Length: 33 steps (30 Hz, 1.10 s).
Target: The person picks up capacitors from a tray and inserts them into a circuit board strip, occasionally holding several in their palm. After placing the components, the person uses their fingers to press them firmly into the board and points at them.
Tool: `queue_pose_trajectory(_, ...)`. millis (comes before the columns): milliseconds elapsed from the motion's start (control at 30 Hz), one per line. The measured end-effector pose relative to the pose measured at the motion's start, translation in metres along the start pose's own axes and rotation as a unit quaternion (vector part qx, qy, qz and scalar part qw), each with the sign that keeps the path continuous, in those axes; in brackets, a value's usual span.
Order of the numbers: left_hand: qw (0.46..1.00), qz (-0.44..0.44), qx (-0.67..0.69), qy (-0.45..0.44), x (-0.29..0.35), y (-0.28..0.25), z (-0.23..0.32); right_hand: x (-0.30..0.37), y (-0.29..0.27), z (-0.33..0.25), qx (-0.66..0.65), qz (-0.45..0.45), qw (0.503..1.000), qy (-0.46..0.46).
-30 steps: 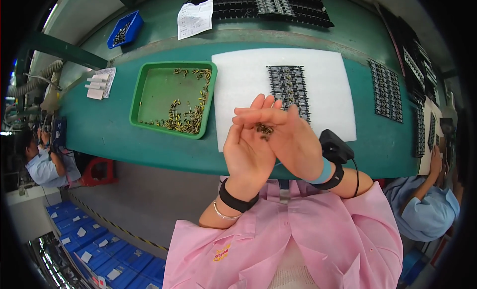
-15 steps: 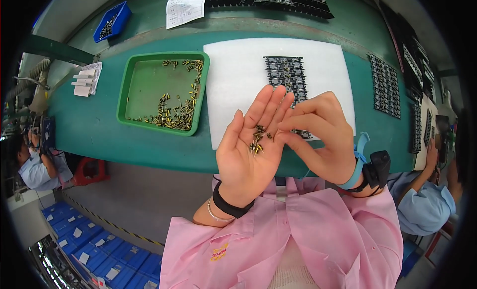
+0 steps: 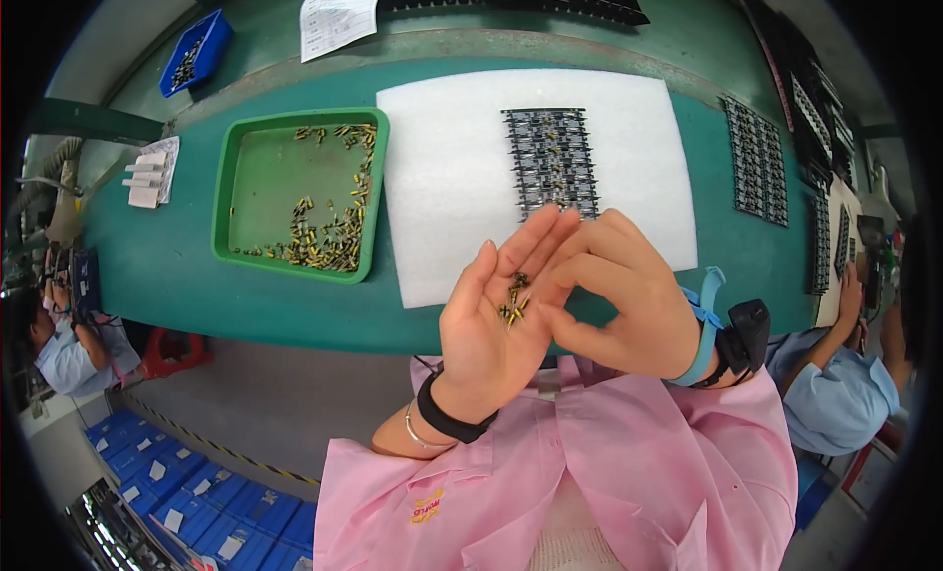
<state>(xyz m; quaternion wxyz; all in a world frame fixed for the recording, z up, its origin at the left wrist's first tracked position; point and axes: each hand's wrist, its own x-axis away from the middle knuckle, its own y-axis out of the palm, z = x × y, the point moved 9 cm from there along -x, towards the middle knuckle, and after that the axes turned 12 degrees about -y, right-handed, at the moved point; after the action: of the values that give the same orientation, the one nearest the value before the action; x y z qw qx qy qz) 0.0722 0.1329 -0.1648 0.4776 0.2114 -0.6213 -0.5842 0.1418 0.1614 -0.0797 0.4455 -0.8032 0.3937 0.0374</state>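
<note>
My left hand (image 3: 481,340) is held palm up, its fingers stretched out and slightly cupped. A small heap of capacitors (image 3: 514,301), dark and gold cylinders with thin leads, lies in the palm. Over its finger side, my right hand (image 3: 624,301) is closed in a pinch, thumb and forefinger curled into a ring. Whatever is between those fingertips is too small to make out. Just beyond the hands, a panel of black circuit boards (image 3: 552,159) rests on a white foam sheet (image 3: 442,178); my fingers cover its near edge.
Left of the foam, a green tray (image 3: 224,193) contains many more capacitors. Further back are a blue bin (image 3: 218,51) and a paper sheet (image 3: 339,19). More board panels (image 3: 758,163) lie at the right. Co-workers (image 3: 835,389) sit on both sides; blue boxes (image 3: 221,502) stand lower left.
Both hands have drawn nearer to me, uncovering more of the board panel. My left fingers now lie partly behind my right hand. The whole view has shifted slightly.
</note>
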Motion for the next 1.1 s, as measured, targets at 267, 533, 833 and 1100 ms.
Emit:
queue_pose_trajectory(267, 0.999, 0.02, 0.04, -0.019, -0.044, -0.058, 0.012, 0.083, -0.045, 0.168, -0.105, 0.02, 0.958, 0.266)
queue_pose_trajectory(533, 0.973, 0.165, -0.15, -0.06, -0.059, -0.082, 0.029, 0.075, -0.02, 0.228, -0.294, 0.064, 0.908, 0.293)
queue_pose_trajectory(833, 0.678, 0.348, -0.597, 0.25, 0.028, -0.069, 0.192, 0.056, -0.001, 0.187, -0.326, 0.083, 0.898, 0.284)
queue_pose_trajectory(1100, 0.37, 0.387, -0.826, 0.177, 0.013, -0.066, 0.214, 0.035, 0.01, 0.16, -0.3, 0.087, 0.907, 0.281)
